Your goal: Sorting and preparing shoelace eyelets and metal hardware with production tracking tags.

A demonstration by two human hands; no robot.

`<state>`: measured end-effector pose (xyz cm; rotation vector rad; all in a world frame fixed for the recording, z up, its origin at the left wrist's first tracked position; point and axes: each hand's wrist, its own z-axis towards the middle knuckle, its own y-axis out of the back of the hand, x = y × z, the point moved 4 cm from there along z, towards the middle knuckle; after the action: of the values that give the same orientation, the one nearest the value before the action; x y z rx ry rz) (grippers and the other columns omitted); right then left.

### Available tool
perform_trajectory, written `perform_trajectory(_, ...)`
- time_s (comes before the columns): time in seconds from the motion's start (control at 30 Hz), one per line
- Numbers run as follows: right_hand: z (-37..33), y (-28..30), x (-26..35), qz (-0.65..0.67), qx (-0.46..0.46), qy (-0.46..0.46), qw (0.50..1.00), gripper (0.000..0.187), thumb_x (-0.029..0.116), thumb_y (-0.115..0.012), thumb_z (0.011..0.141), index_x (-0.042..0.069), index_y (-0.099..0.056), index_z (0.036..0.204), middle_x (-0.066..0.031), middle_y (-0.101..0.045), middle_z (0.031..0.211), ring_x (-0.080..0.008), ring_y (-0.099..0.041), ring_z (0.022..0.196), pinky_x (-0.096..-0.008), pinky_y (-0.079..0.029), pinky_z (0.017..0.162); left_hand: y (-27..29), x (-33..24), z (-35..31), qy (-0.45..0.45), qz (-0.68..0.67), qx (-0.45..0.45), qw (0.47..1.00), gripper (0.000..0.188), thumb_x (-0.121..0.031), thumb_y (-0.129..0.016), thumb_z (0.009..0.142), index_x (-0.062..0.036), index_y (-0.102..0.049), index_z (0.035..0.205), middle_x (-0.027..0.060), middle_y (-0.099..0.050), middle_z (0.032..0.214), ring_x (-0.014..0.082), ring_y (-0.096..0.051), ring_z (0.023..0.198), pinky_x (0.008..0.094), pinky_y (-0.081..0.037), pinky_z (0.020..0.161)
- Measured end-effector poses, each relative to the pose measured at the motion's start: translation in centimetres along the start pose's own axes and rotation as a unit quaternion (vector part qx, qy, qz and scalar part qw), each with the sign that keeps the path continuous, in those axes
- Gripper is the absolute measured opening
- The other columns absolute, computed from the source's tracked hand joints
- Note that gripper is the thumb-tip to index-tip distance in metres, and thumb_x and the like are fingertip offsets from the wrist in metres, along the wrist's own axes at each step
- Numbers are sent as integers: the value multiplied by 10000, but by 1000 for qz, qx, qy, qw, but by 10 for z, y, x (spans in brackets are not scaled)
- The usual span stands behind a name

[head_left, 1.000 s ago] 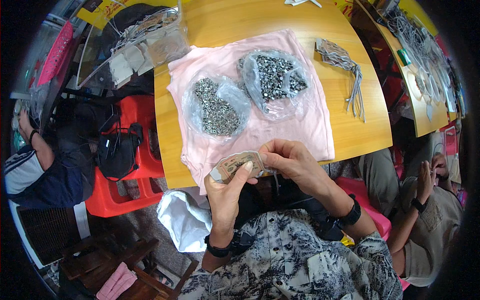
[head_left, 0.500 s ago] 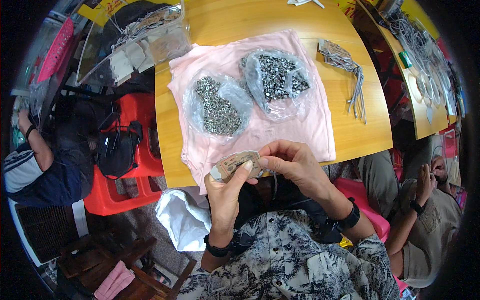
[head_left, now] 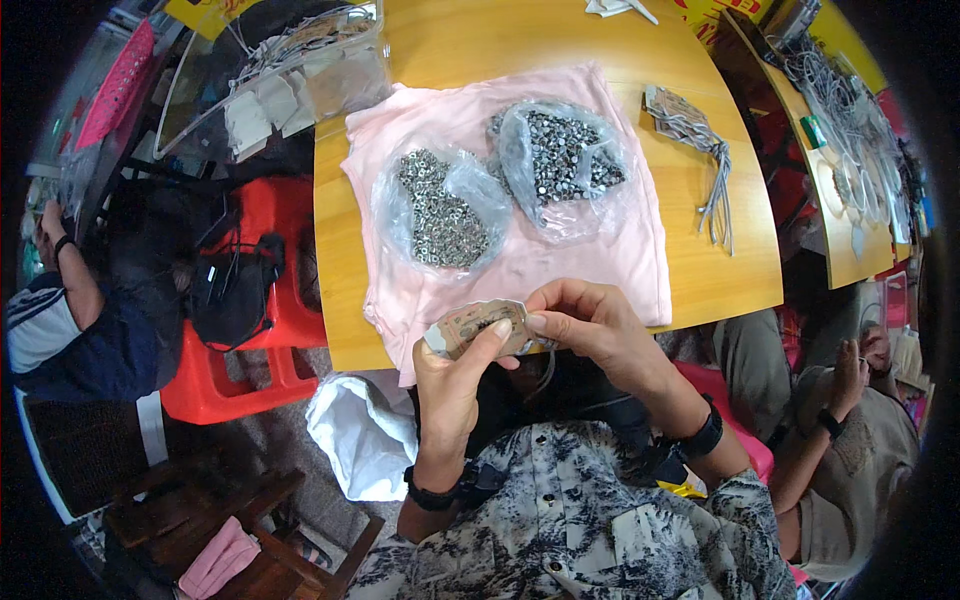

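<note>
One brown printed card (head_left: 466, 325): grip of your left hand (head_left: 448, 385) clamped on it, your right hand (head_left: 597, 327) pinching its right end.

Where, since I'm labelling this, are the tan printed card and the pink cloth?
Tan printed card (head_left: 468, 328): head view, its exposed printed face.
Pink cloth (head_left: 625, 268): head view, bare lower-right area.

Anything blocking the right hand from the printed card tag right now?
Nothing visible blocks it. The left hand holds the card tag, thumb across its face, and the right hand's fingertips are at its right end. Two clear bags of metal pieces lie farther up the pink cloth, out of the way.
</note>
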<state>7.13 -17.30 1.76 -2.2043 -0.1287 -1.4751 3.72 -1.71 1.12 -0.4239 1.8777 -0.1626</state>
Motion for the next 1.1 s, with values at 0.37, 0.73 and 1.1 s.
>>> perform_trajectory(0.37,1,3,-5,120,71,-184,973,202,231,-612,927,31,-633,906,17,-624,806,-48,-543,742,-200,-434,648,0,-1,-9,8,-41,75,996,196,-40,-643,859,42,-632,1037,100,-674,908,138,-645,770,249,-538,592)
perform_trajectory(0.73,7,5,1,27,59,-130,989,201,248,-637,909,53,-647,862,38,-606,759,-24,-518,684,-188,-399,589,7,-6,-5,-15,-73,57,996,174,-56,-595,897,37,-566,1041,129,-662,944,199,-677,811,309,-597,613)
perform_trajectory(1.1,64,-23,44,-435,30,226,871,134,164,-635,837,42,-639,894,-125,-619,836,-290,-623,697,-352,-486,632,15,1,6,-11,-78,29,997,177,-71,-604,902,27,-578,1046,101,-662,953,156,-661,806,282,-581,657)
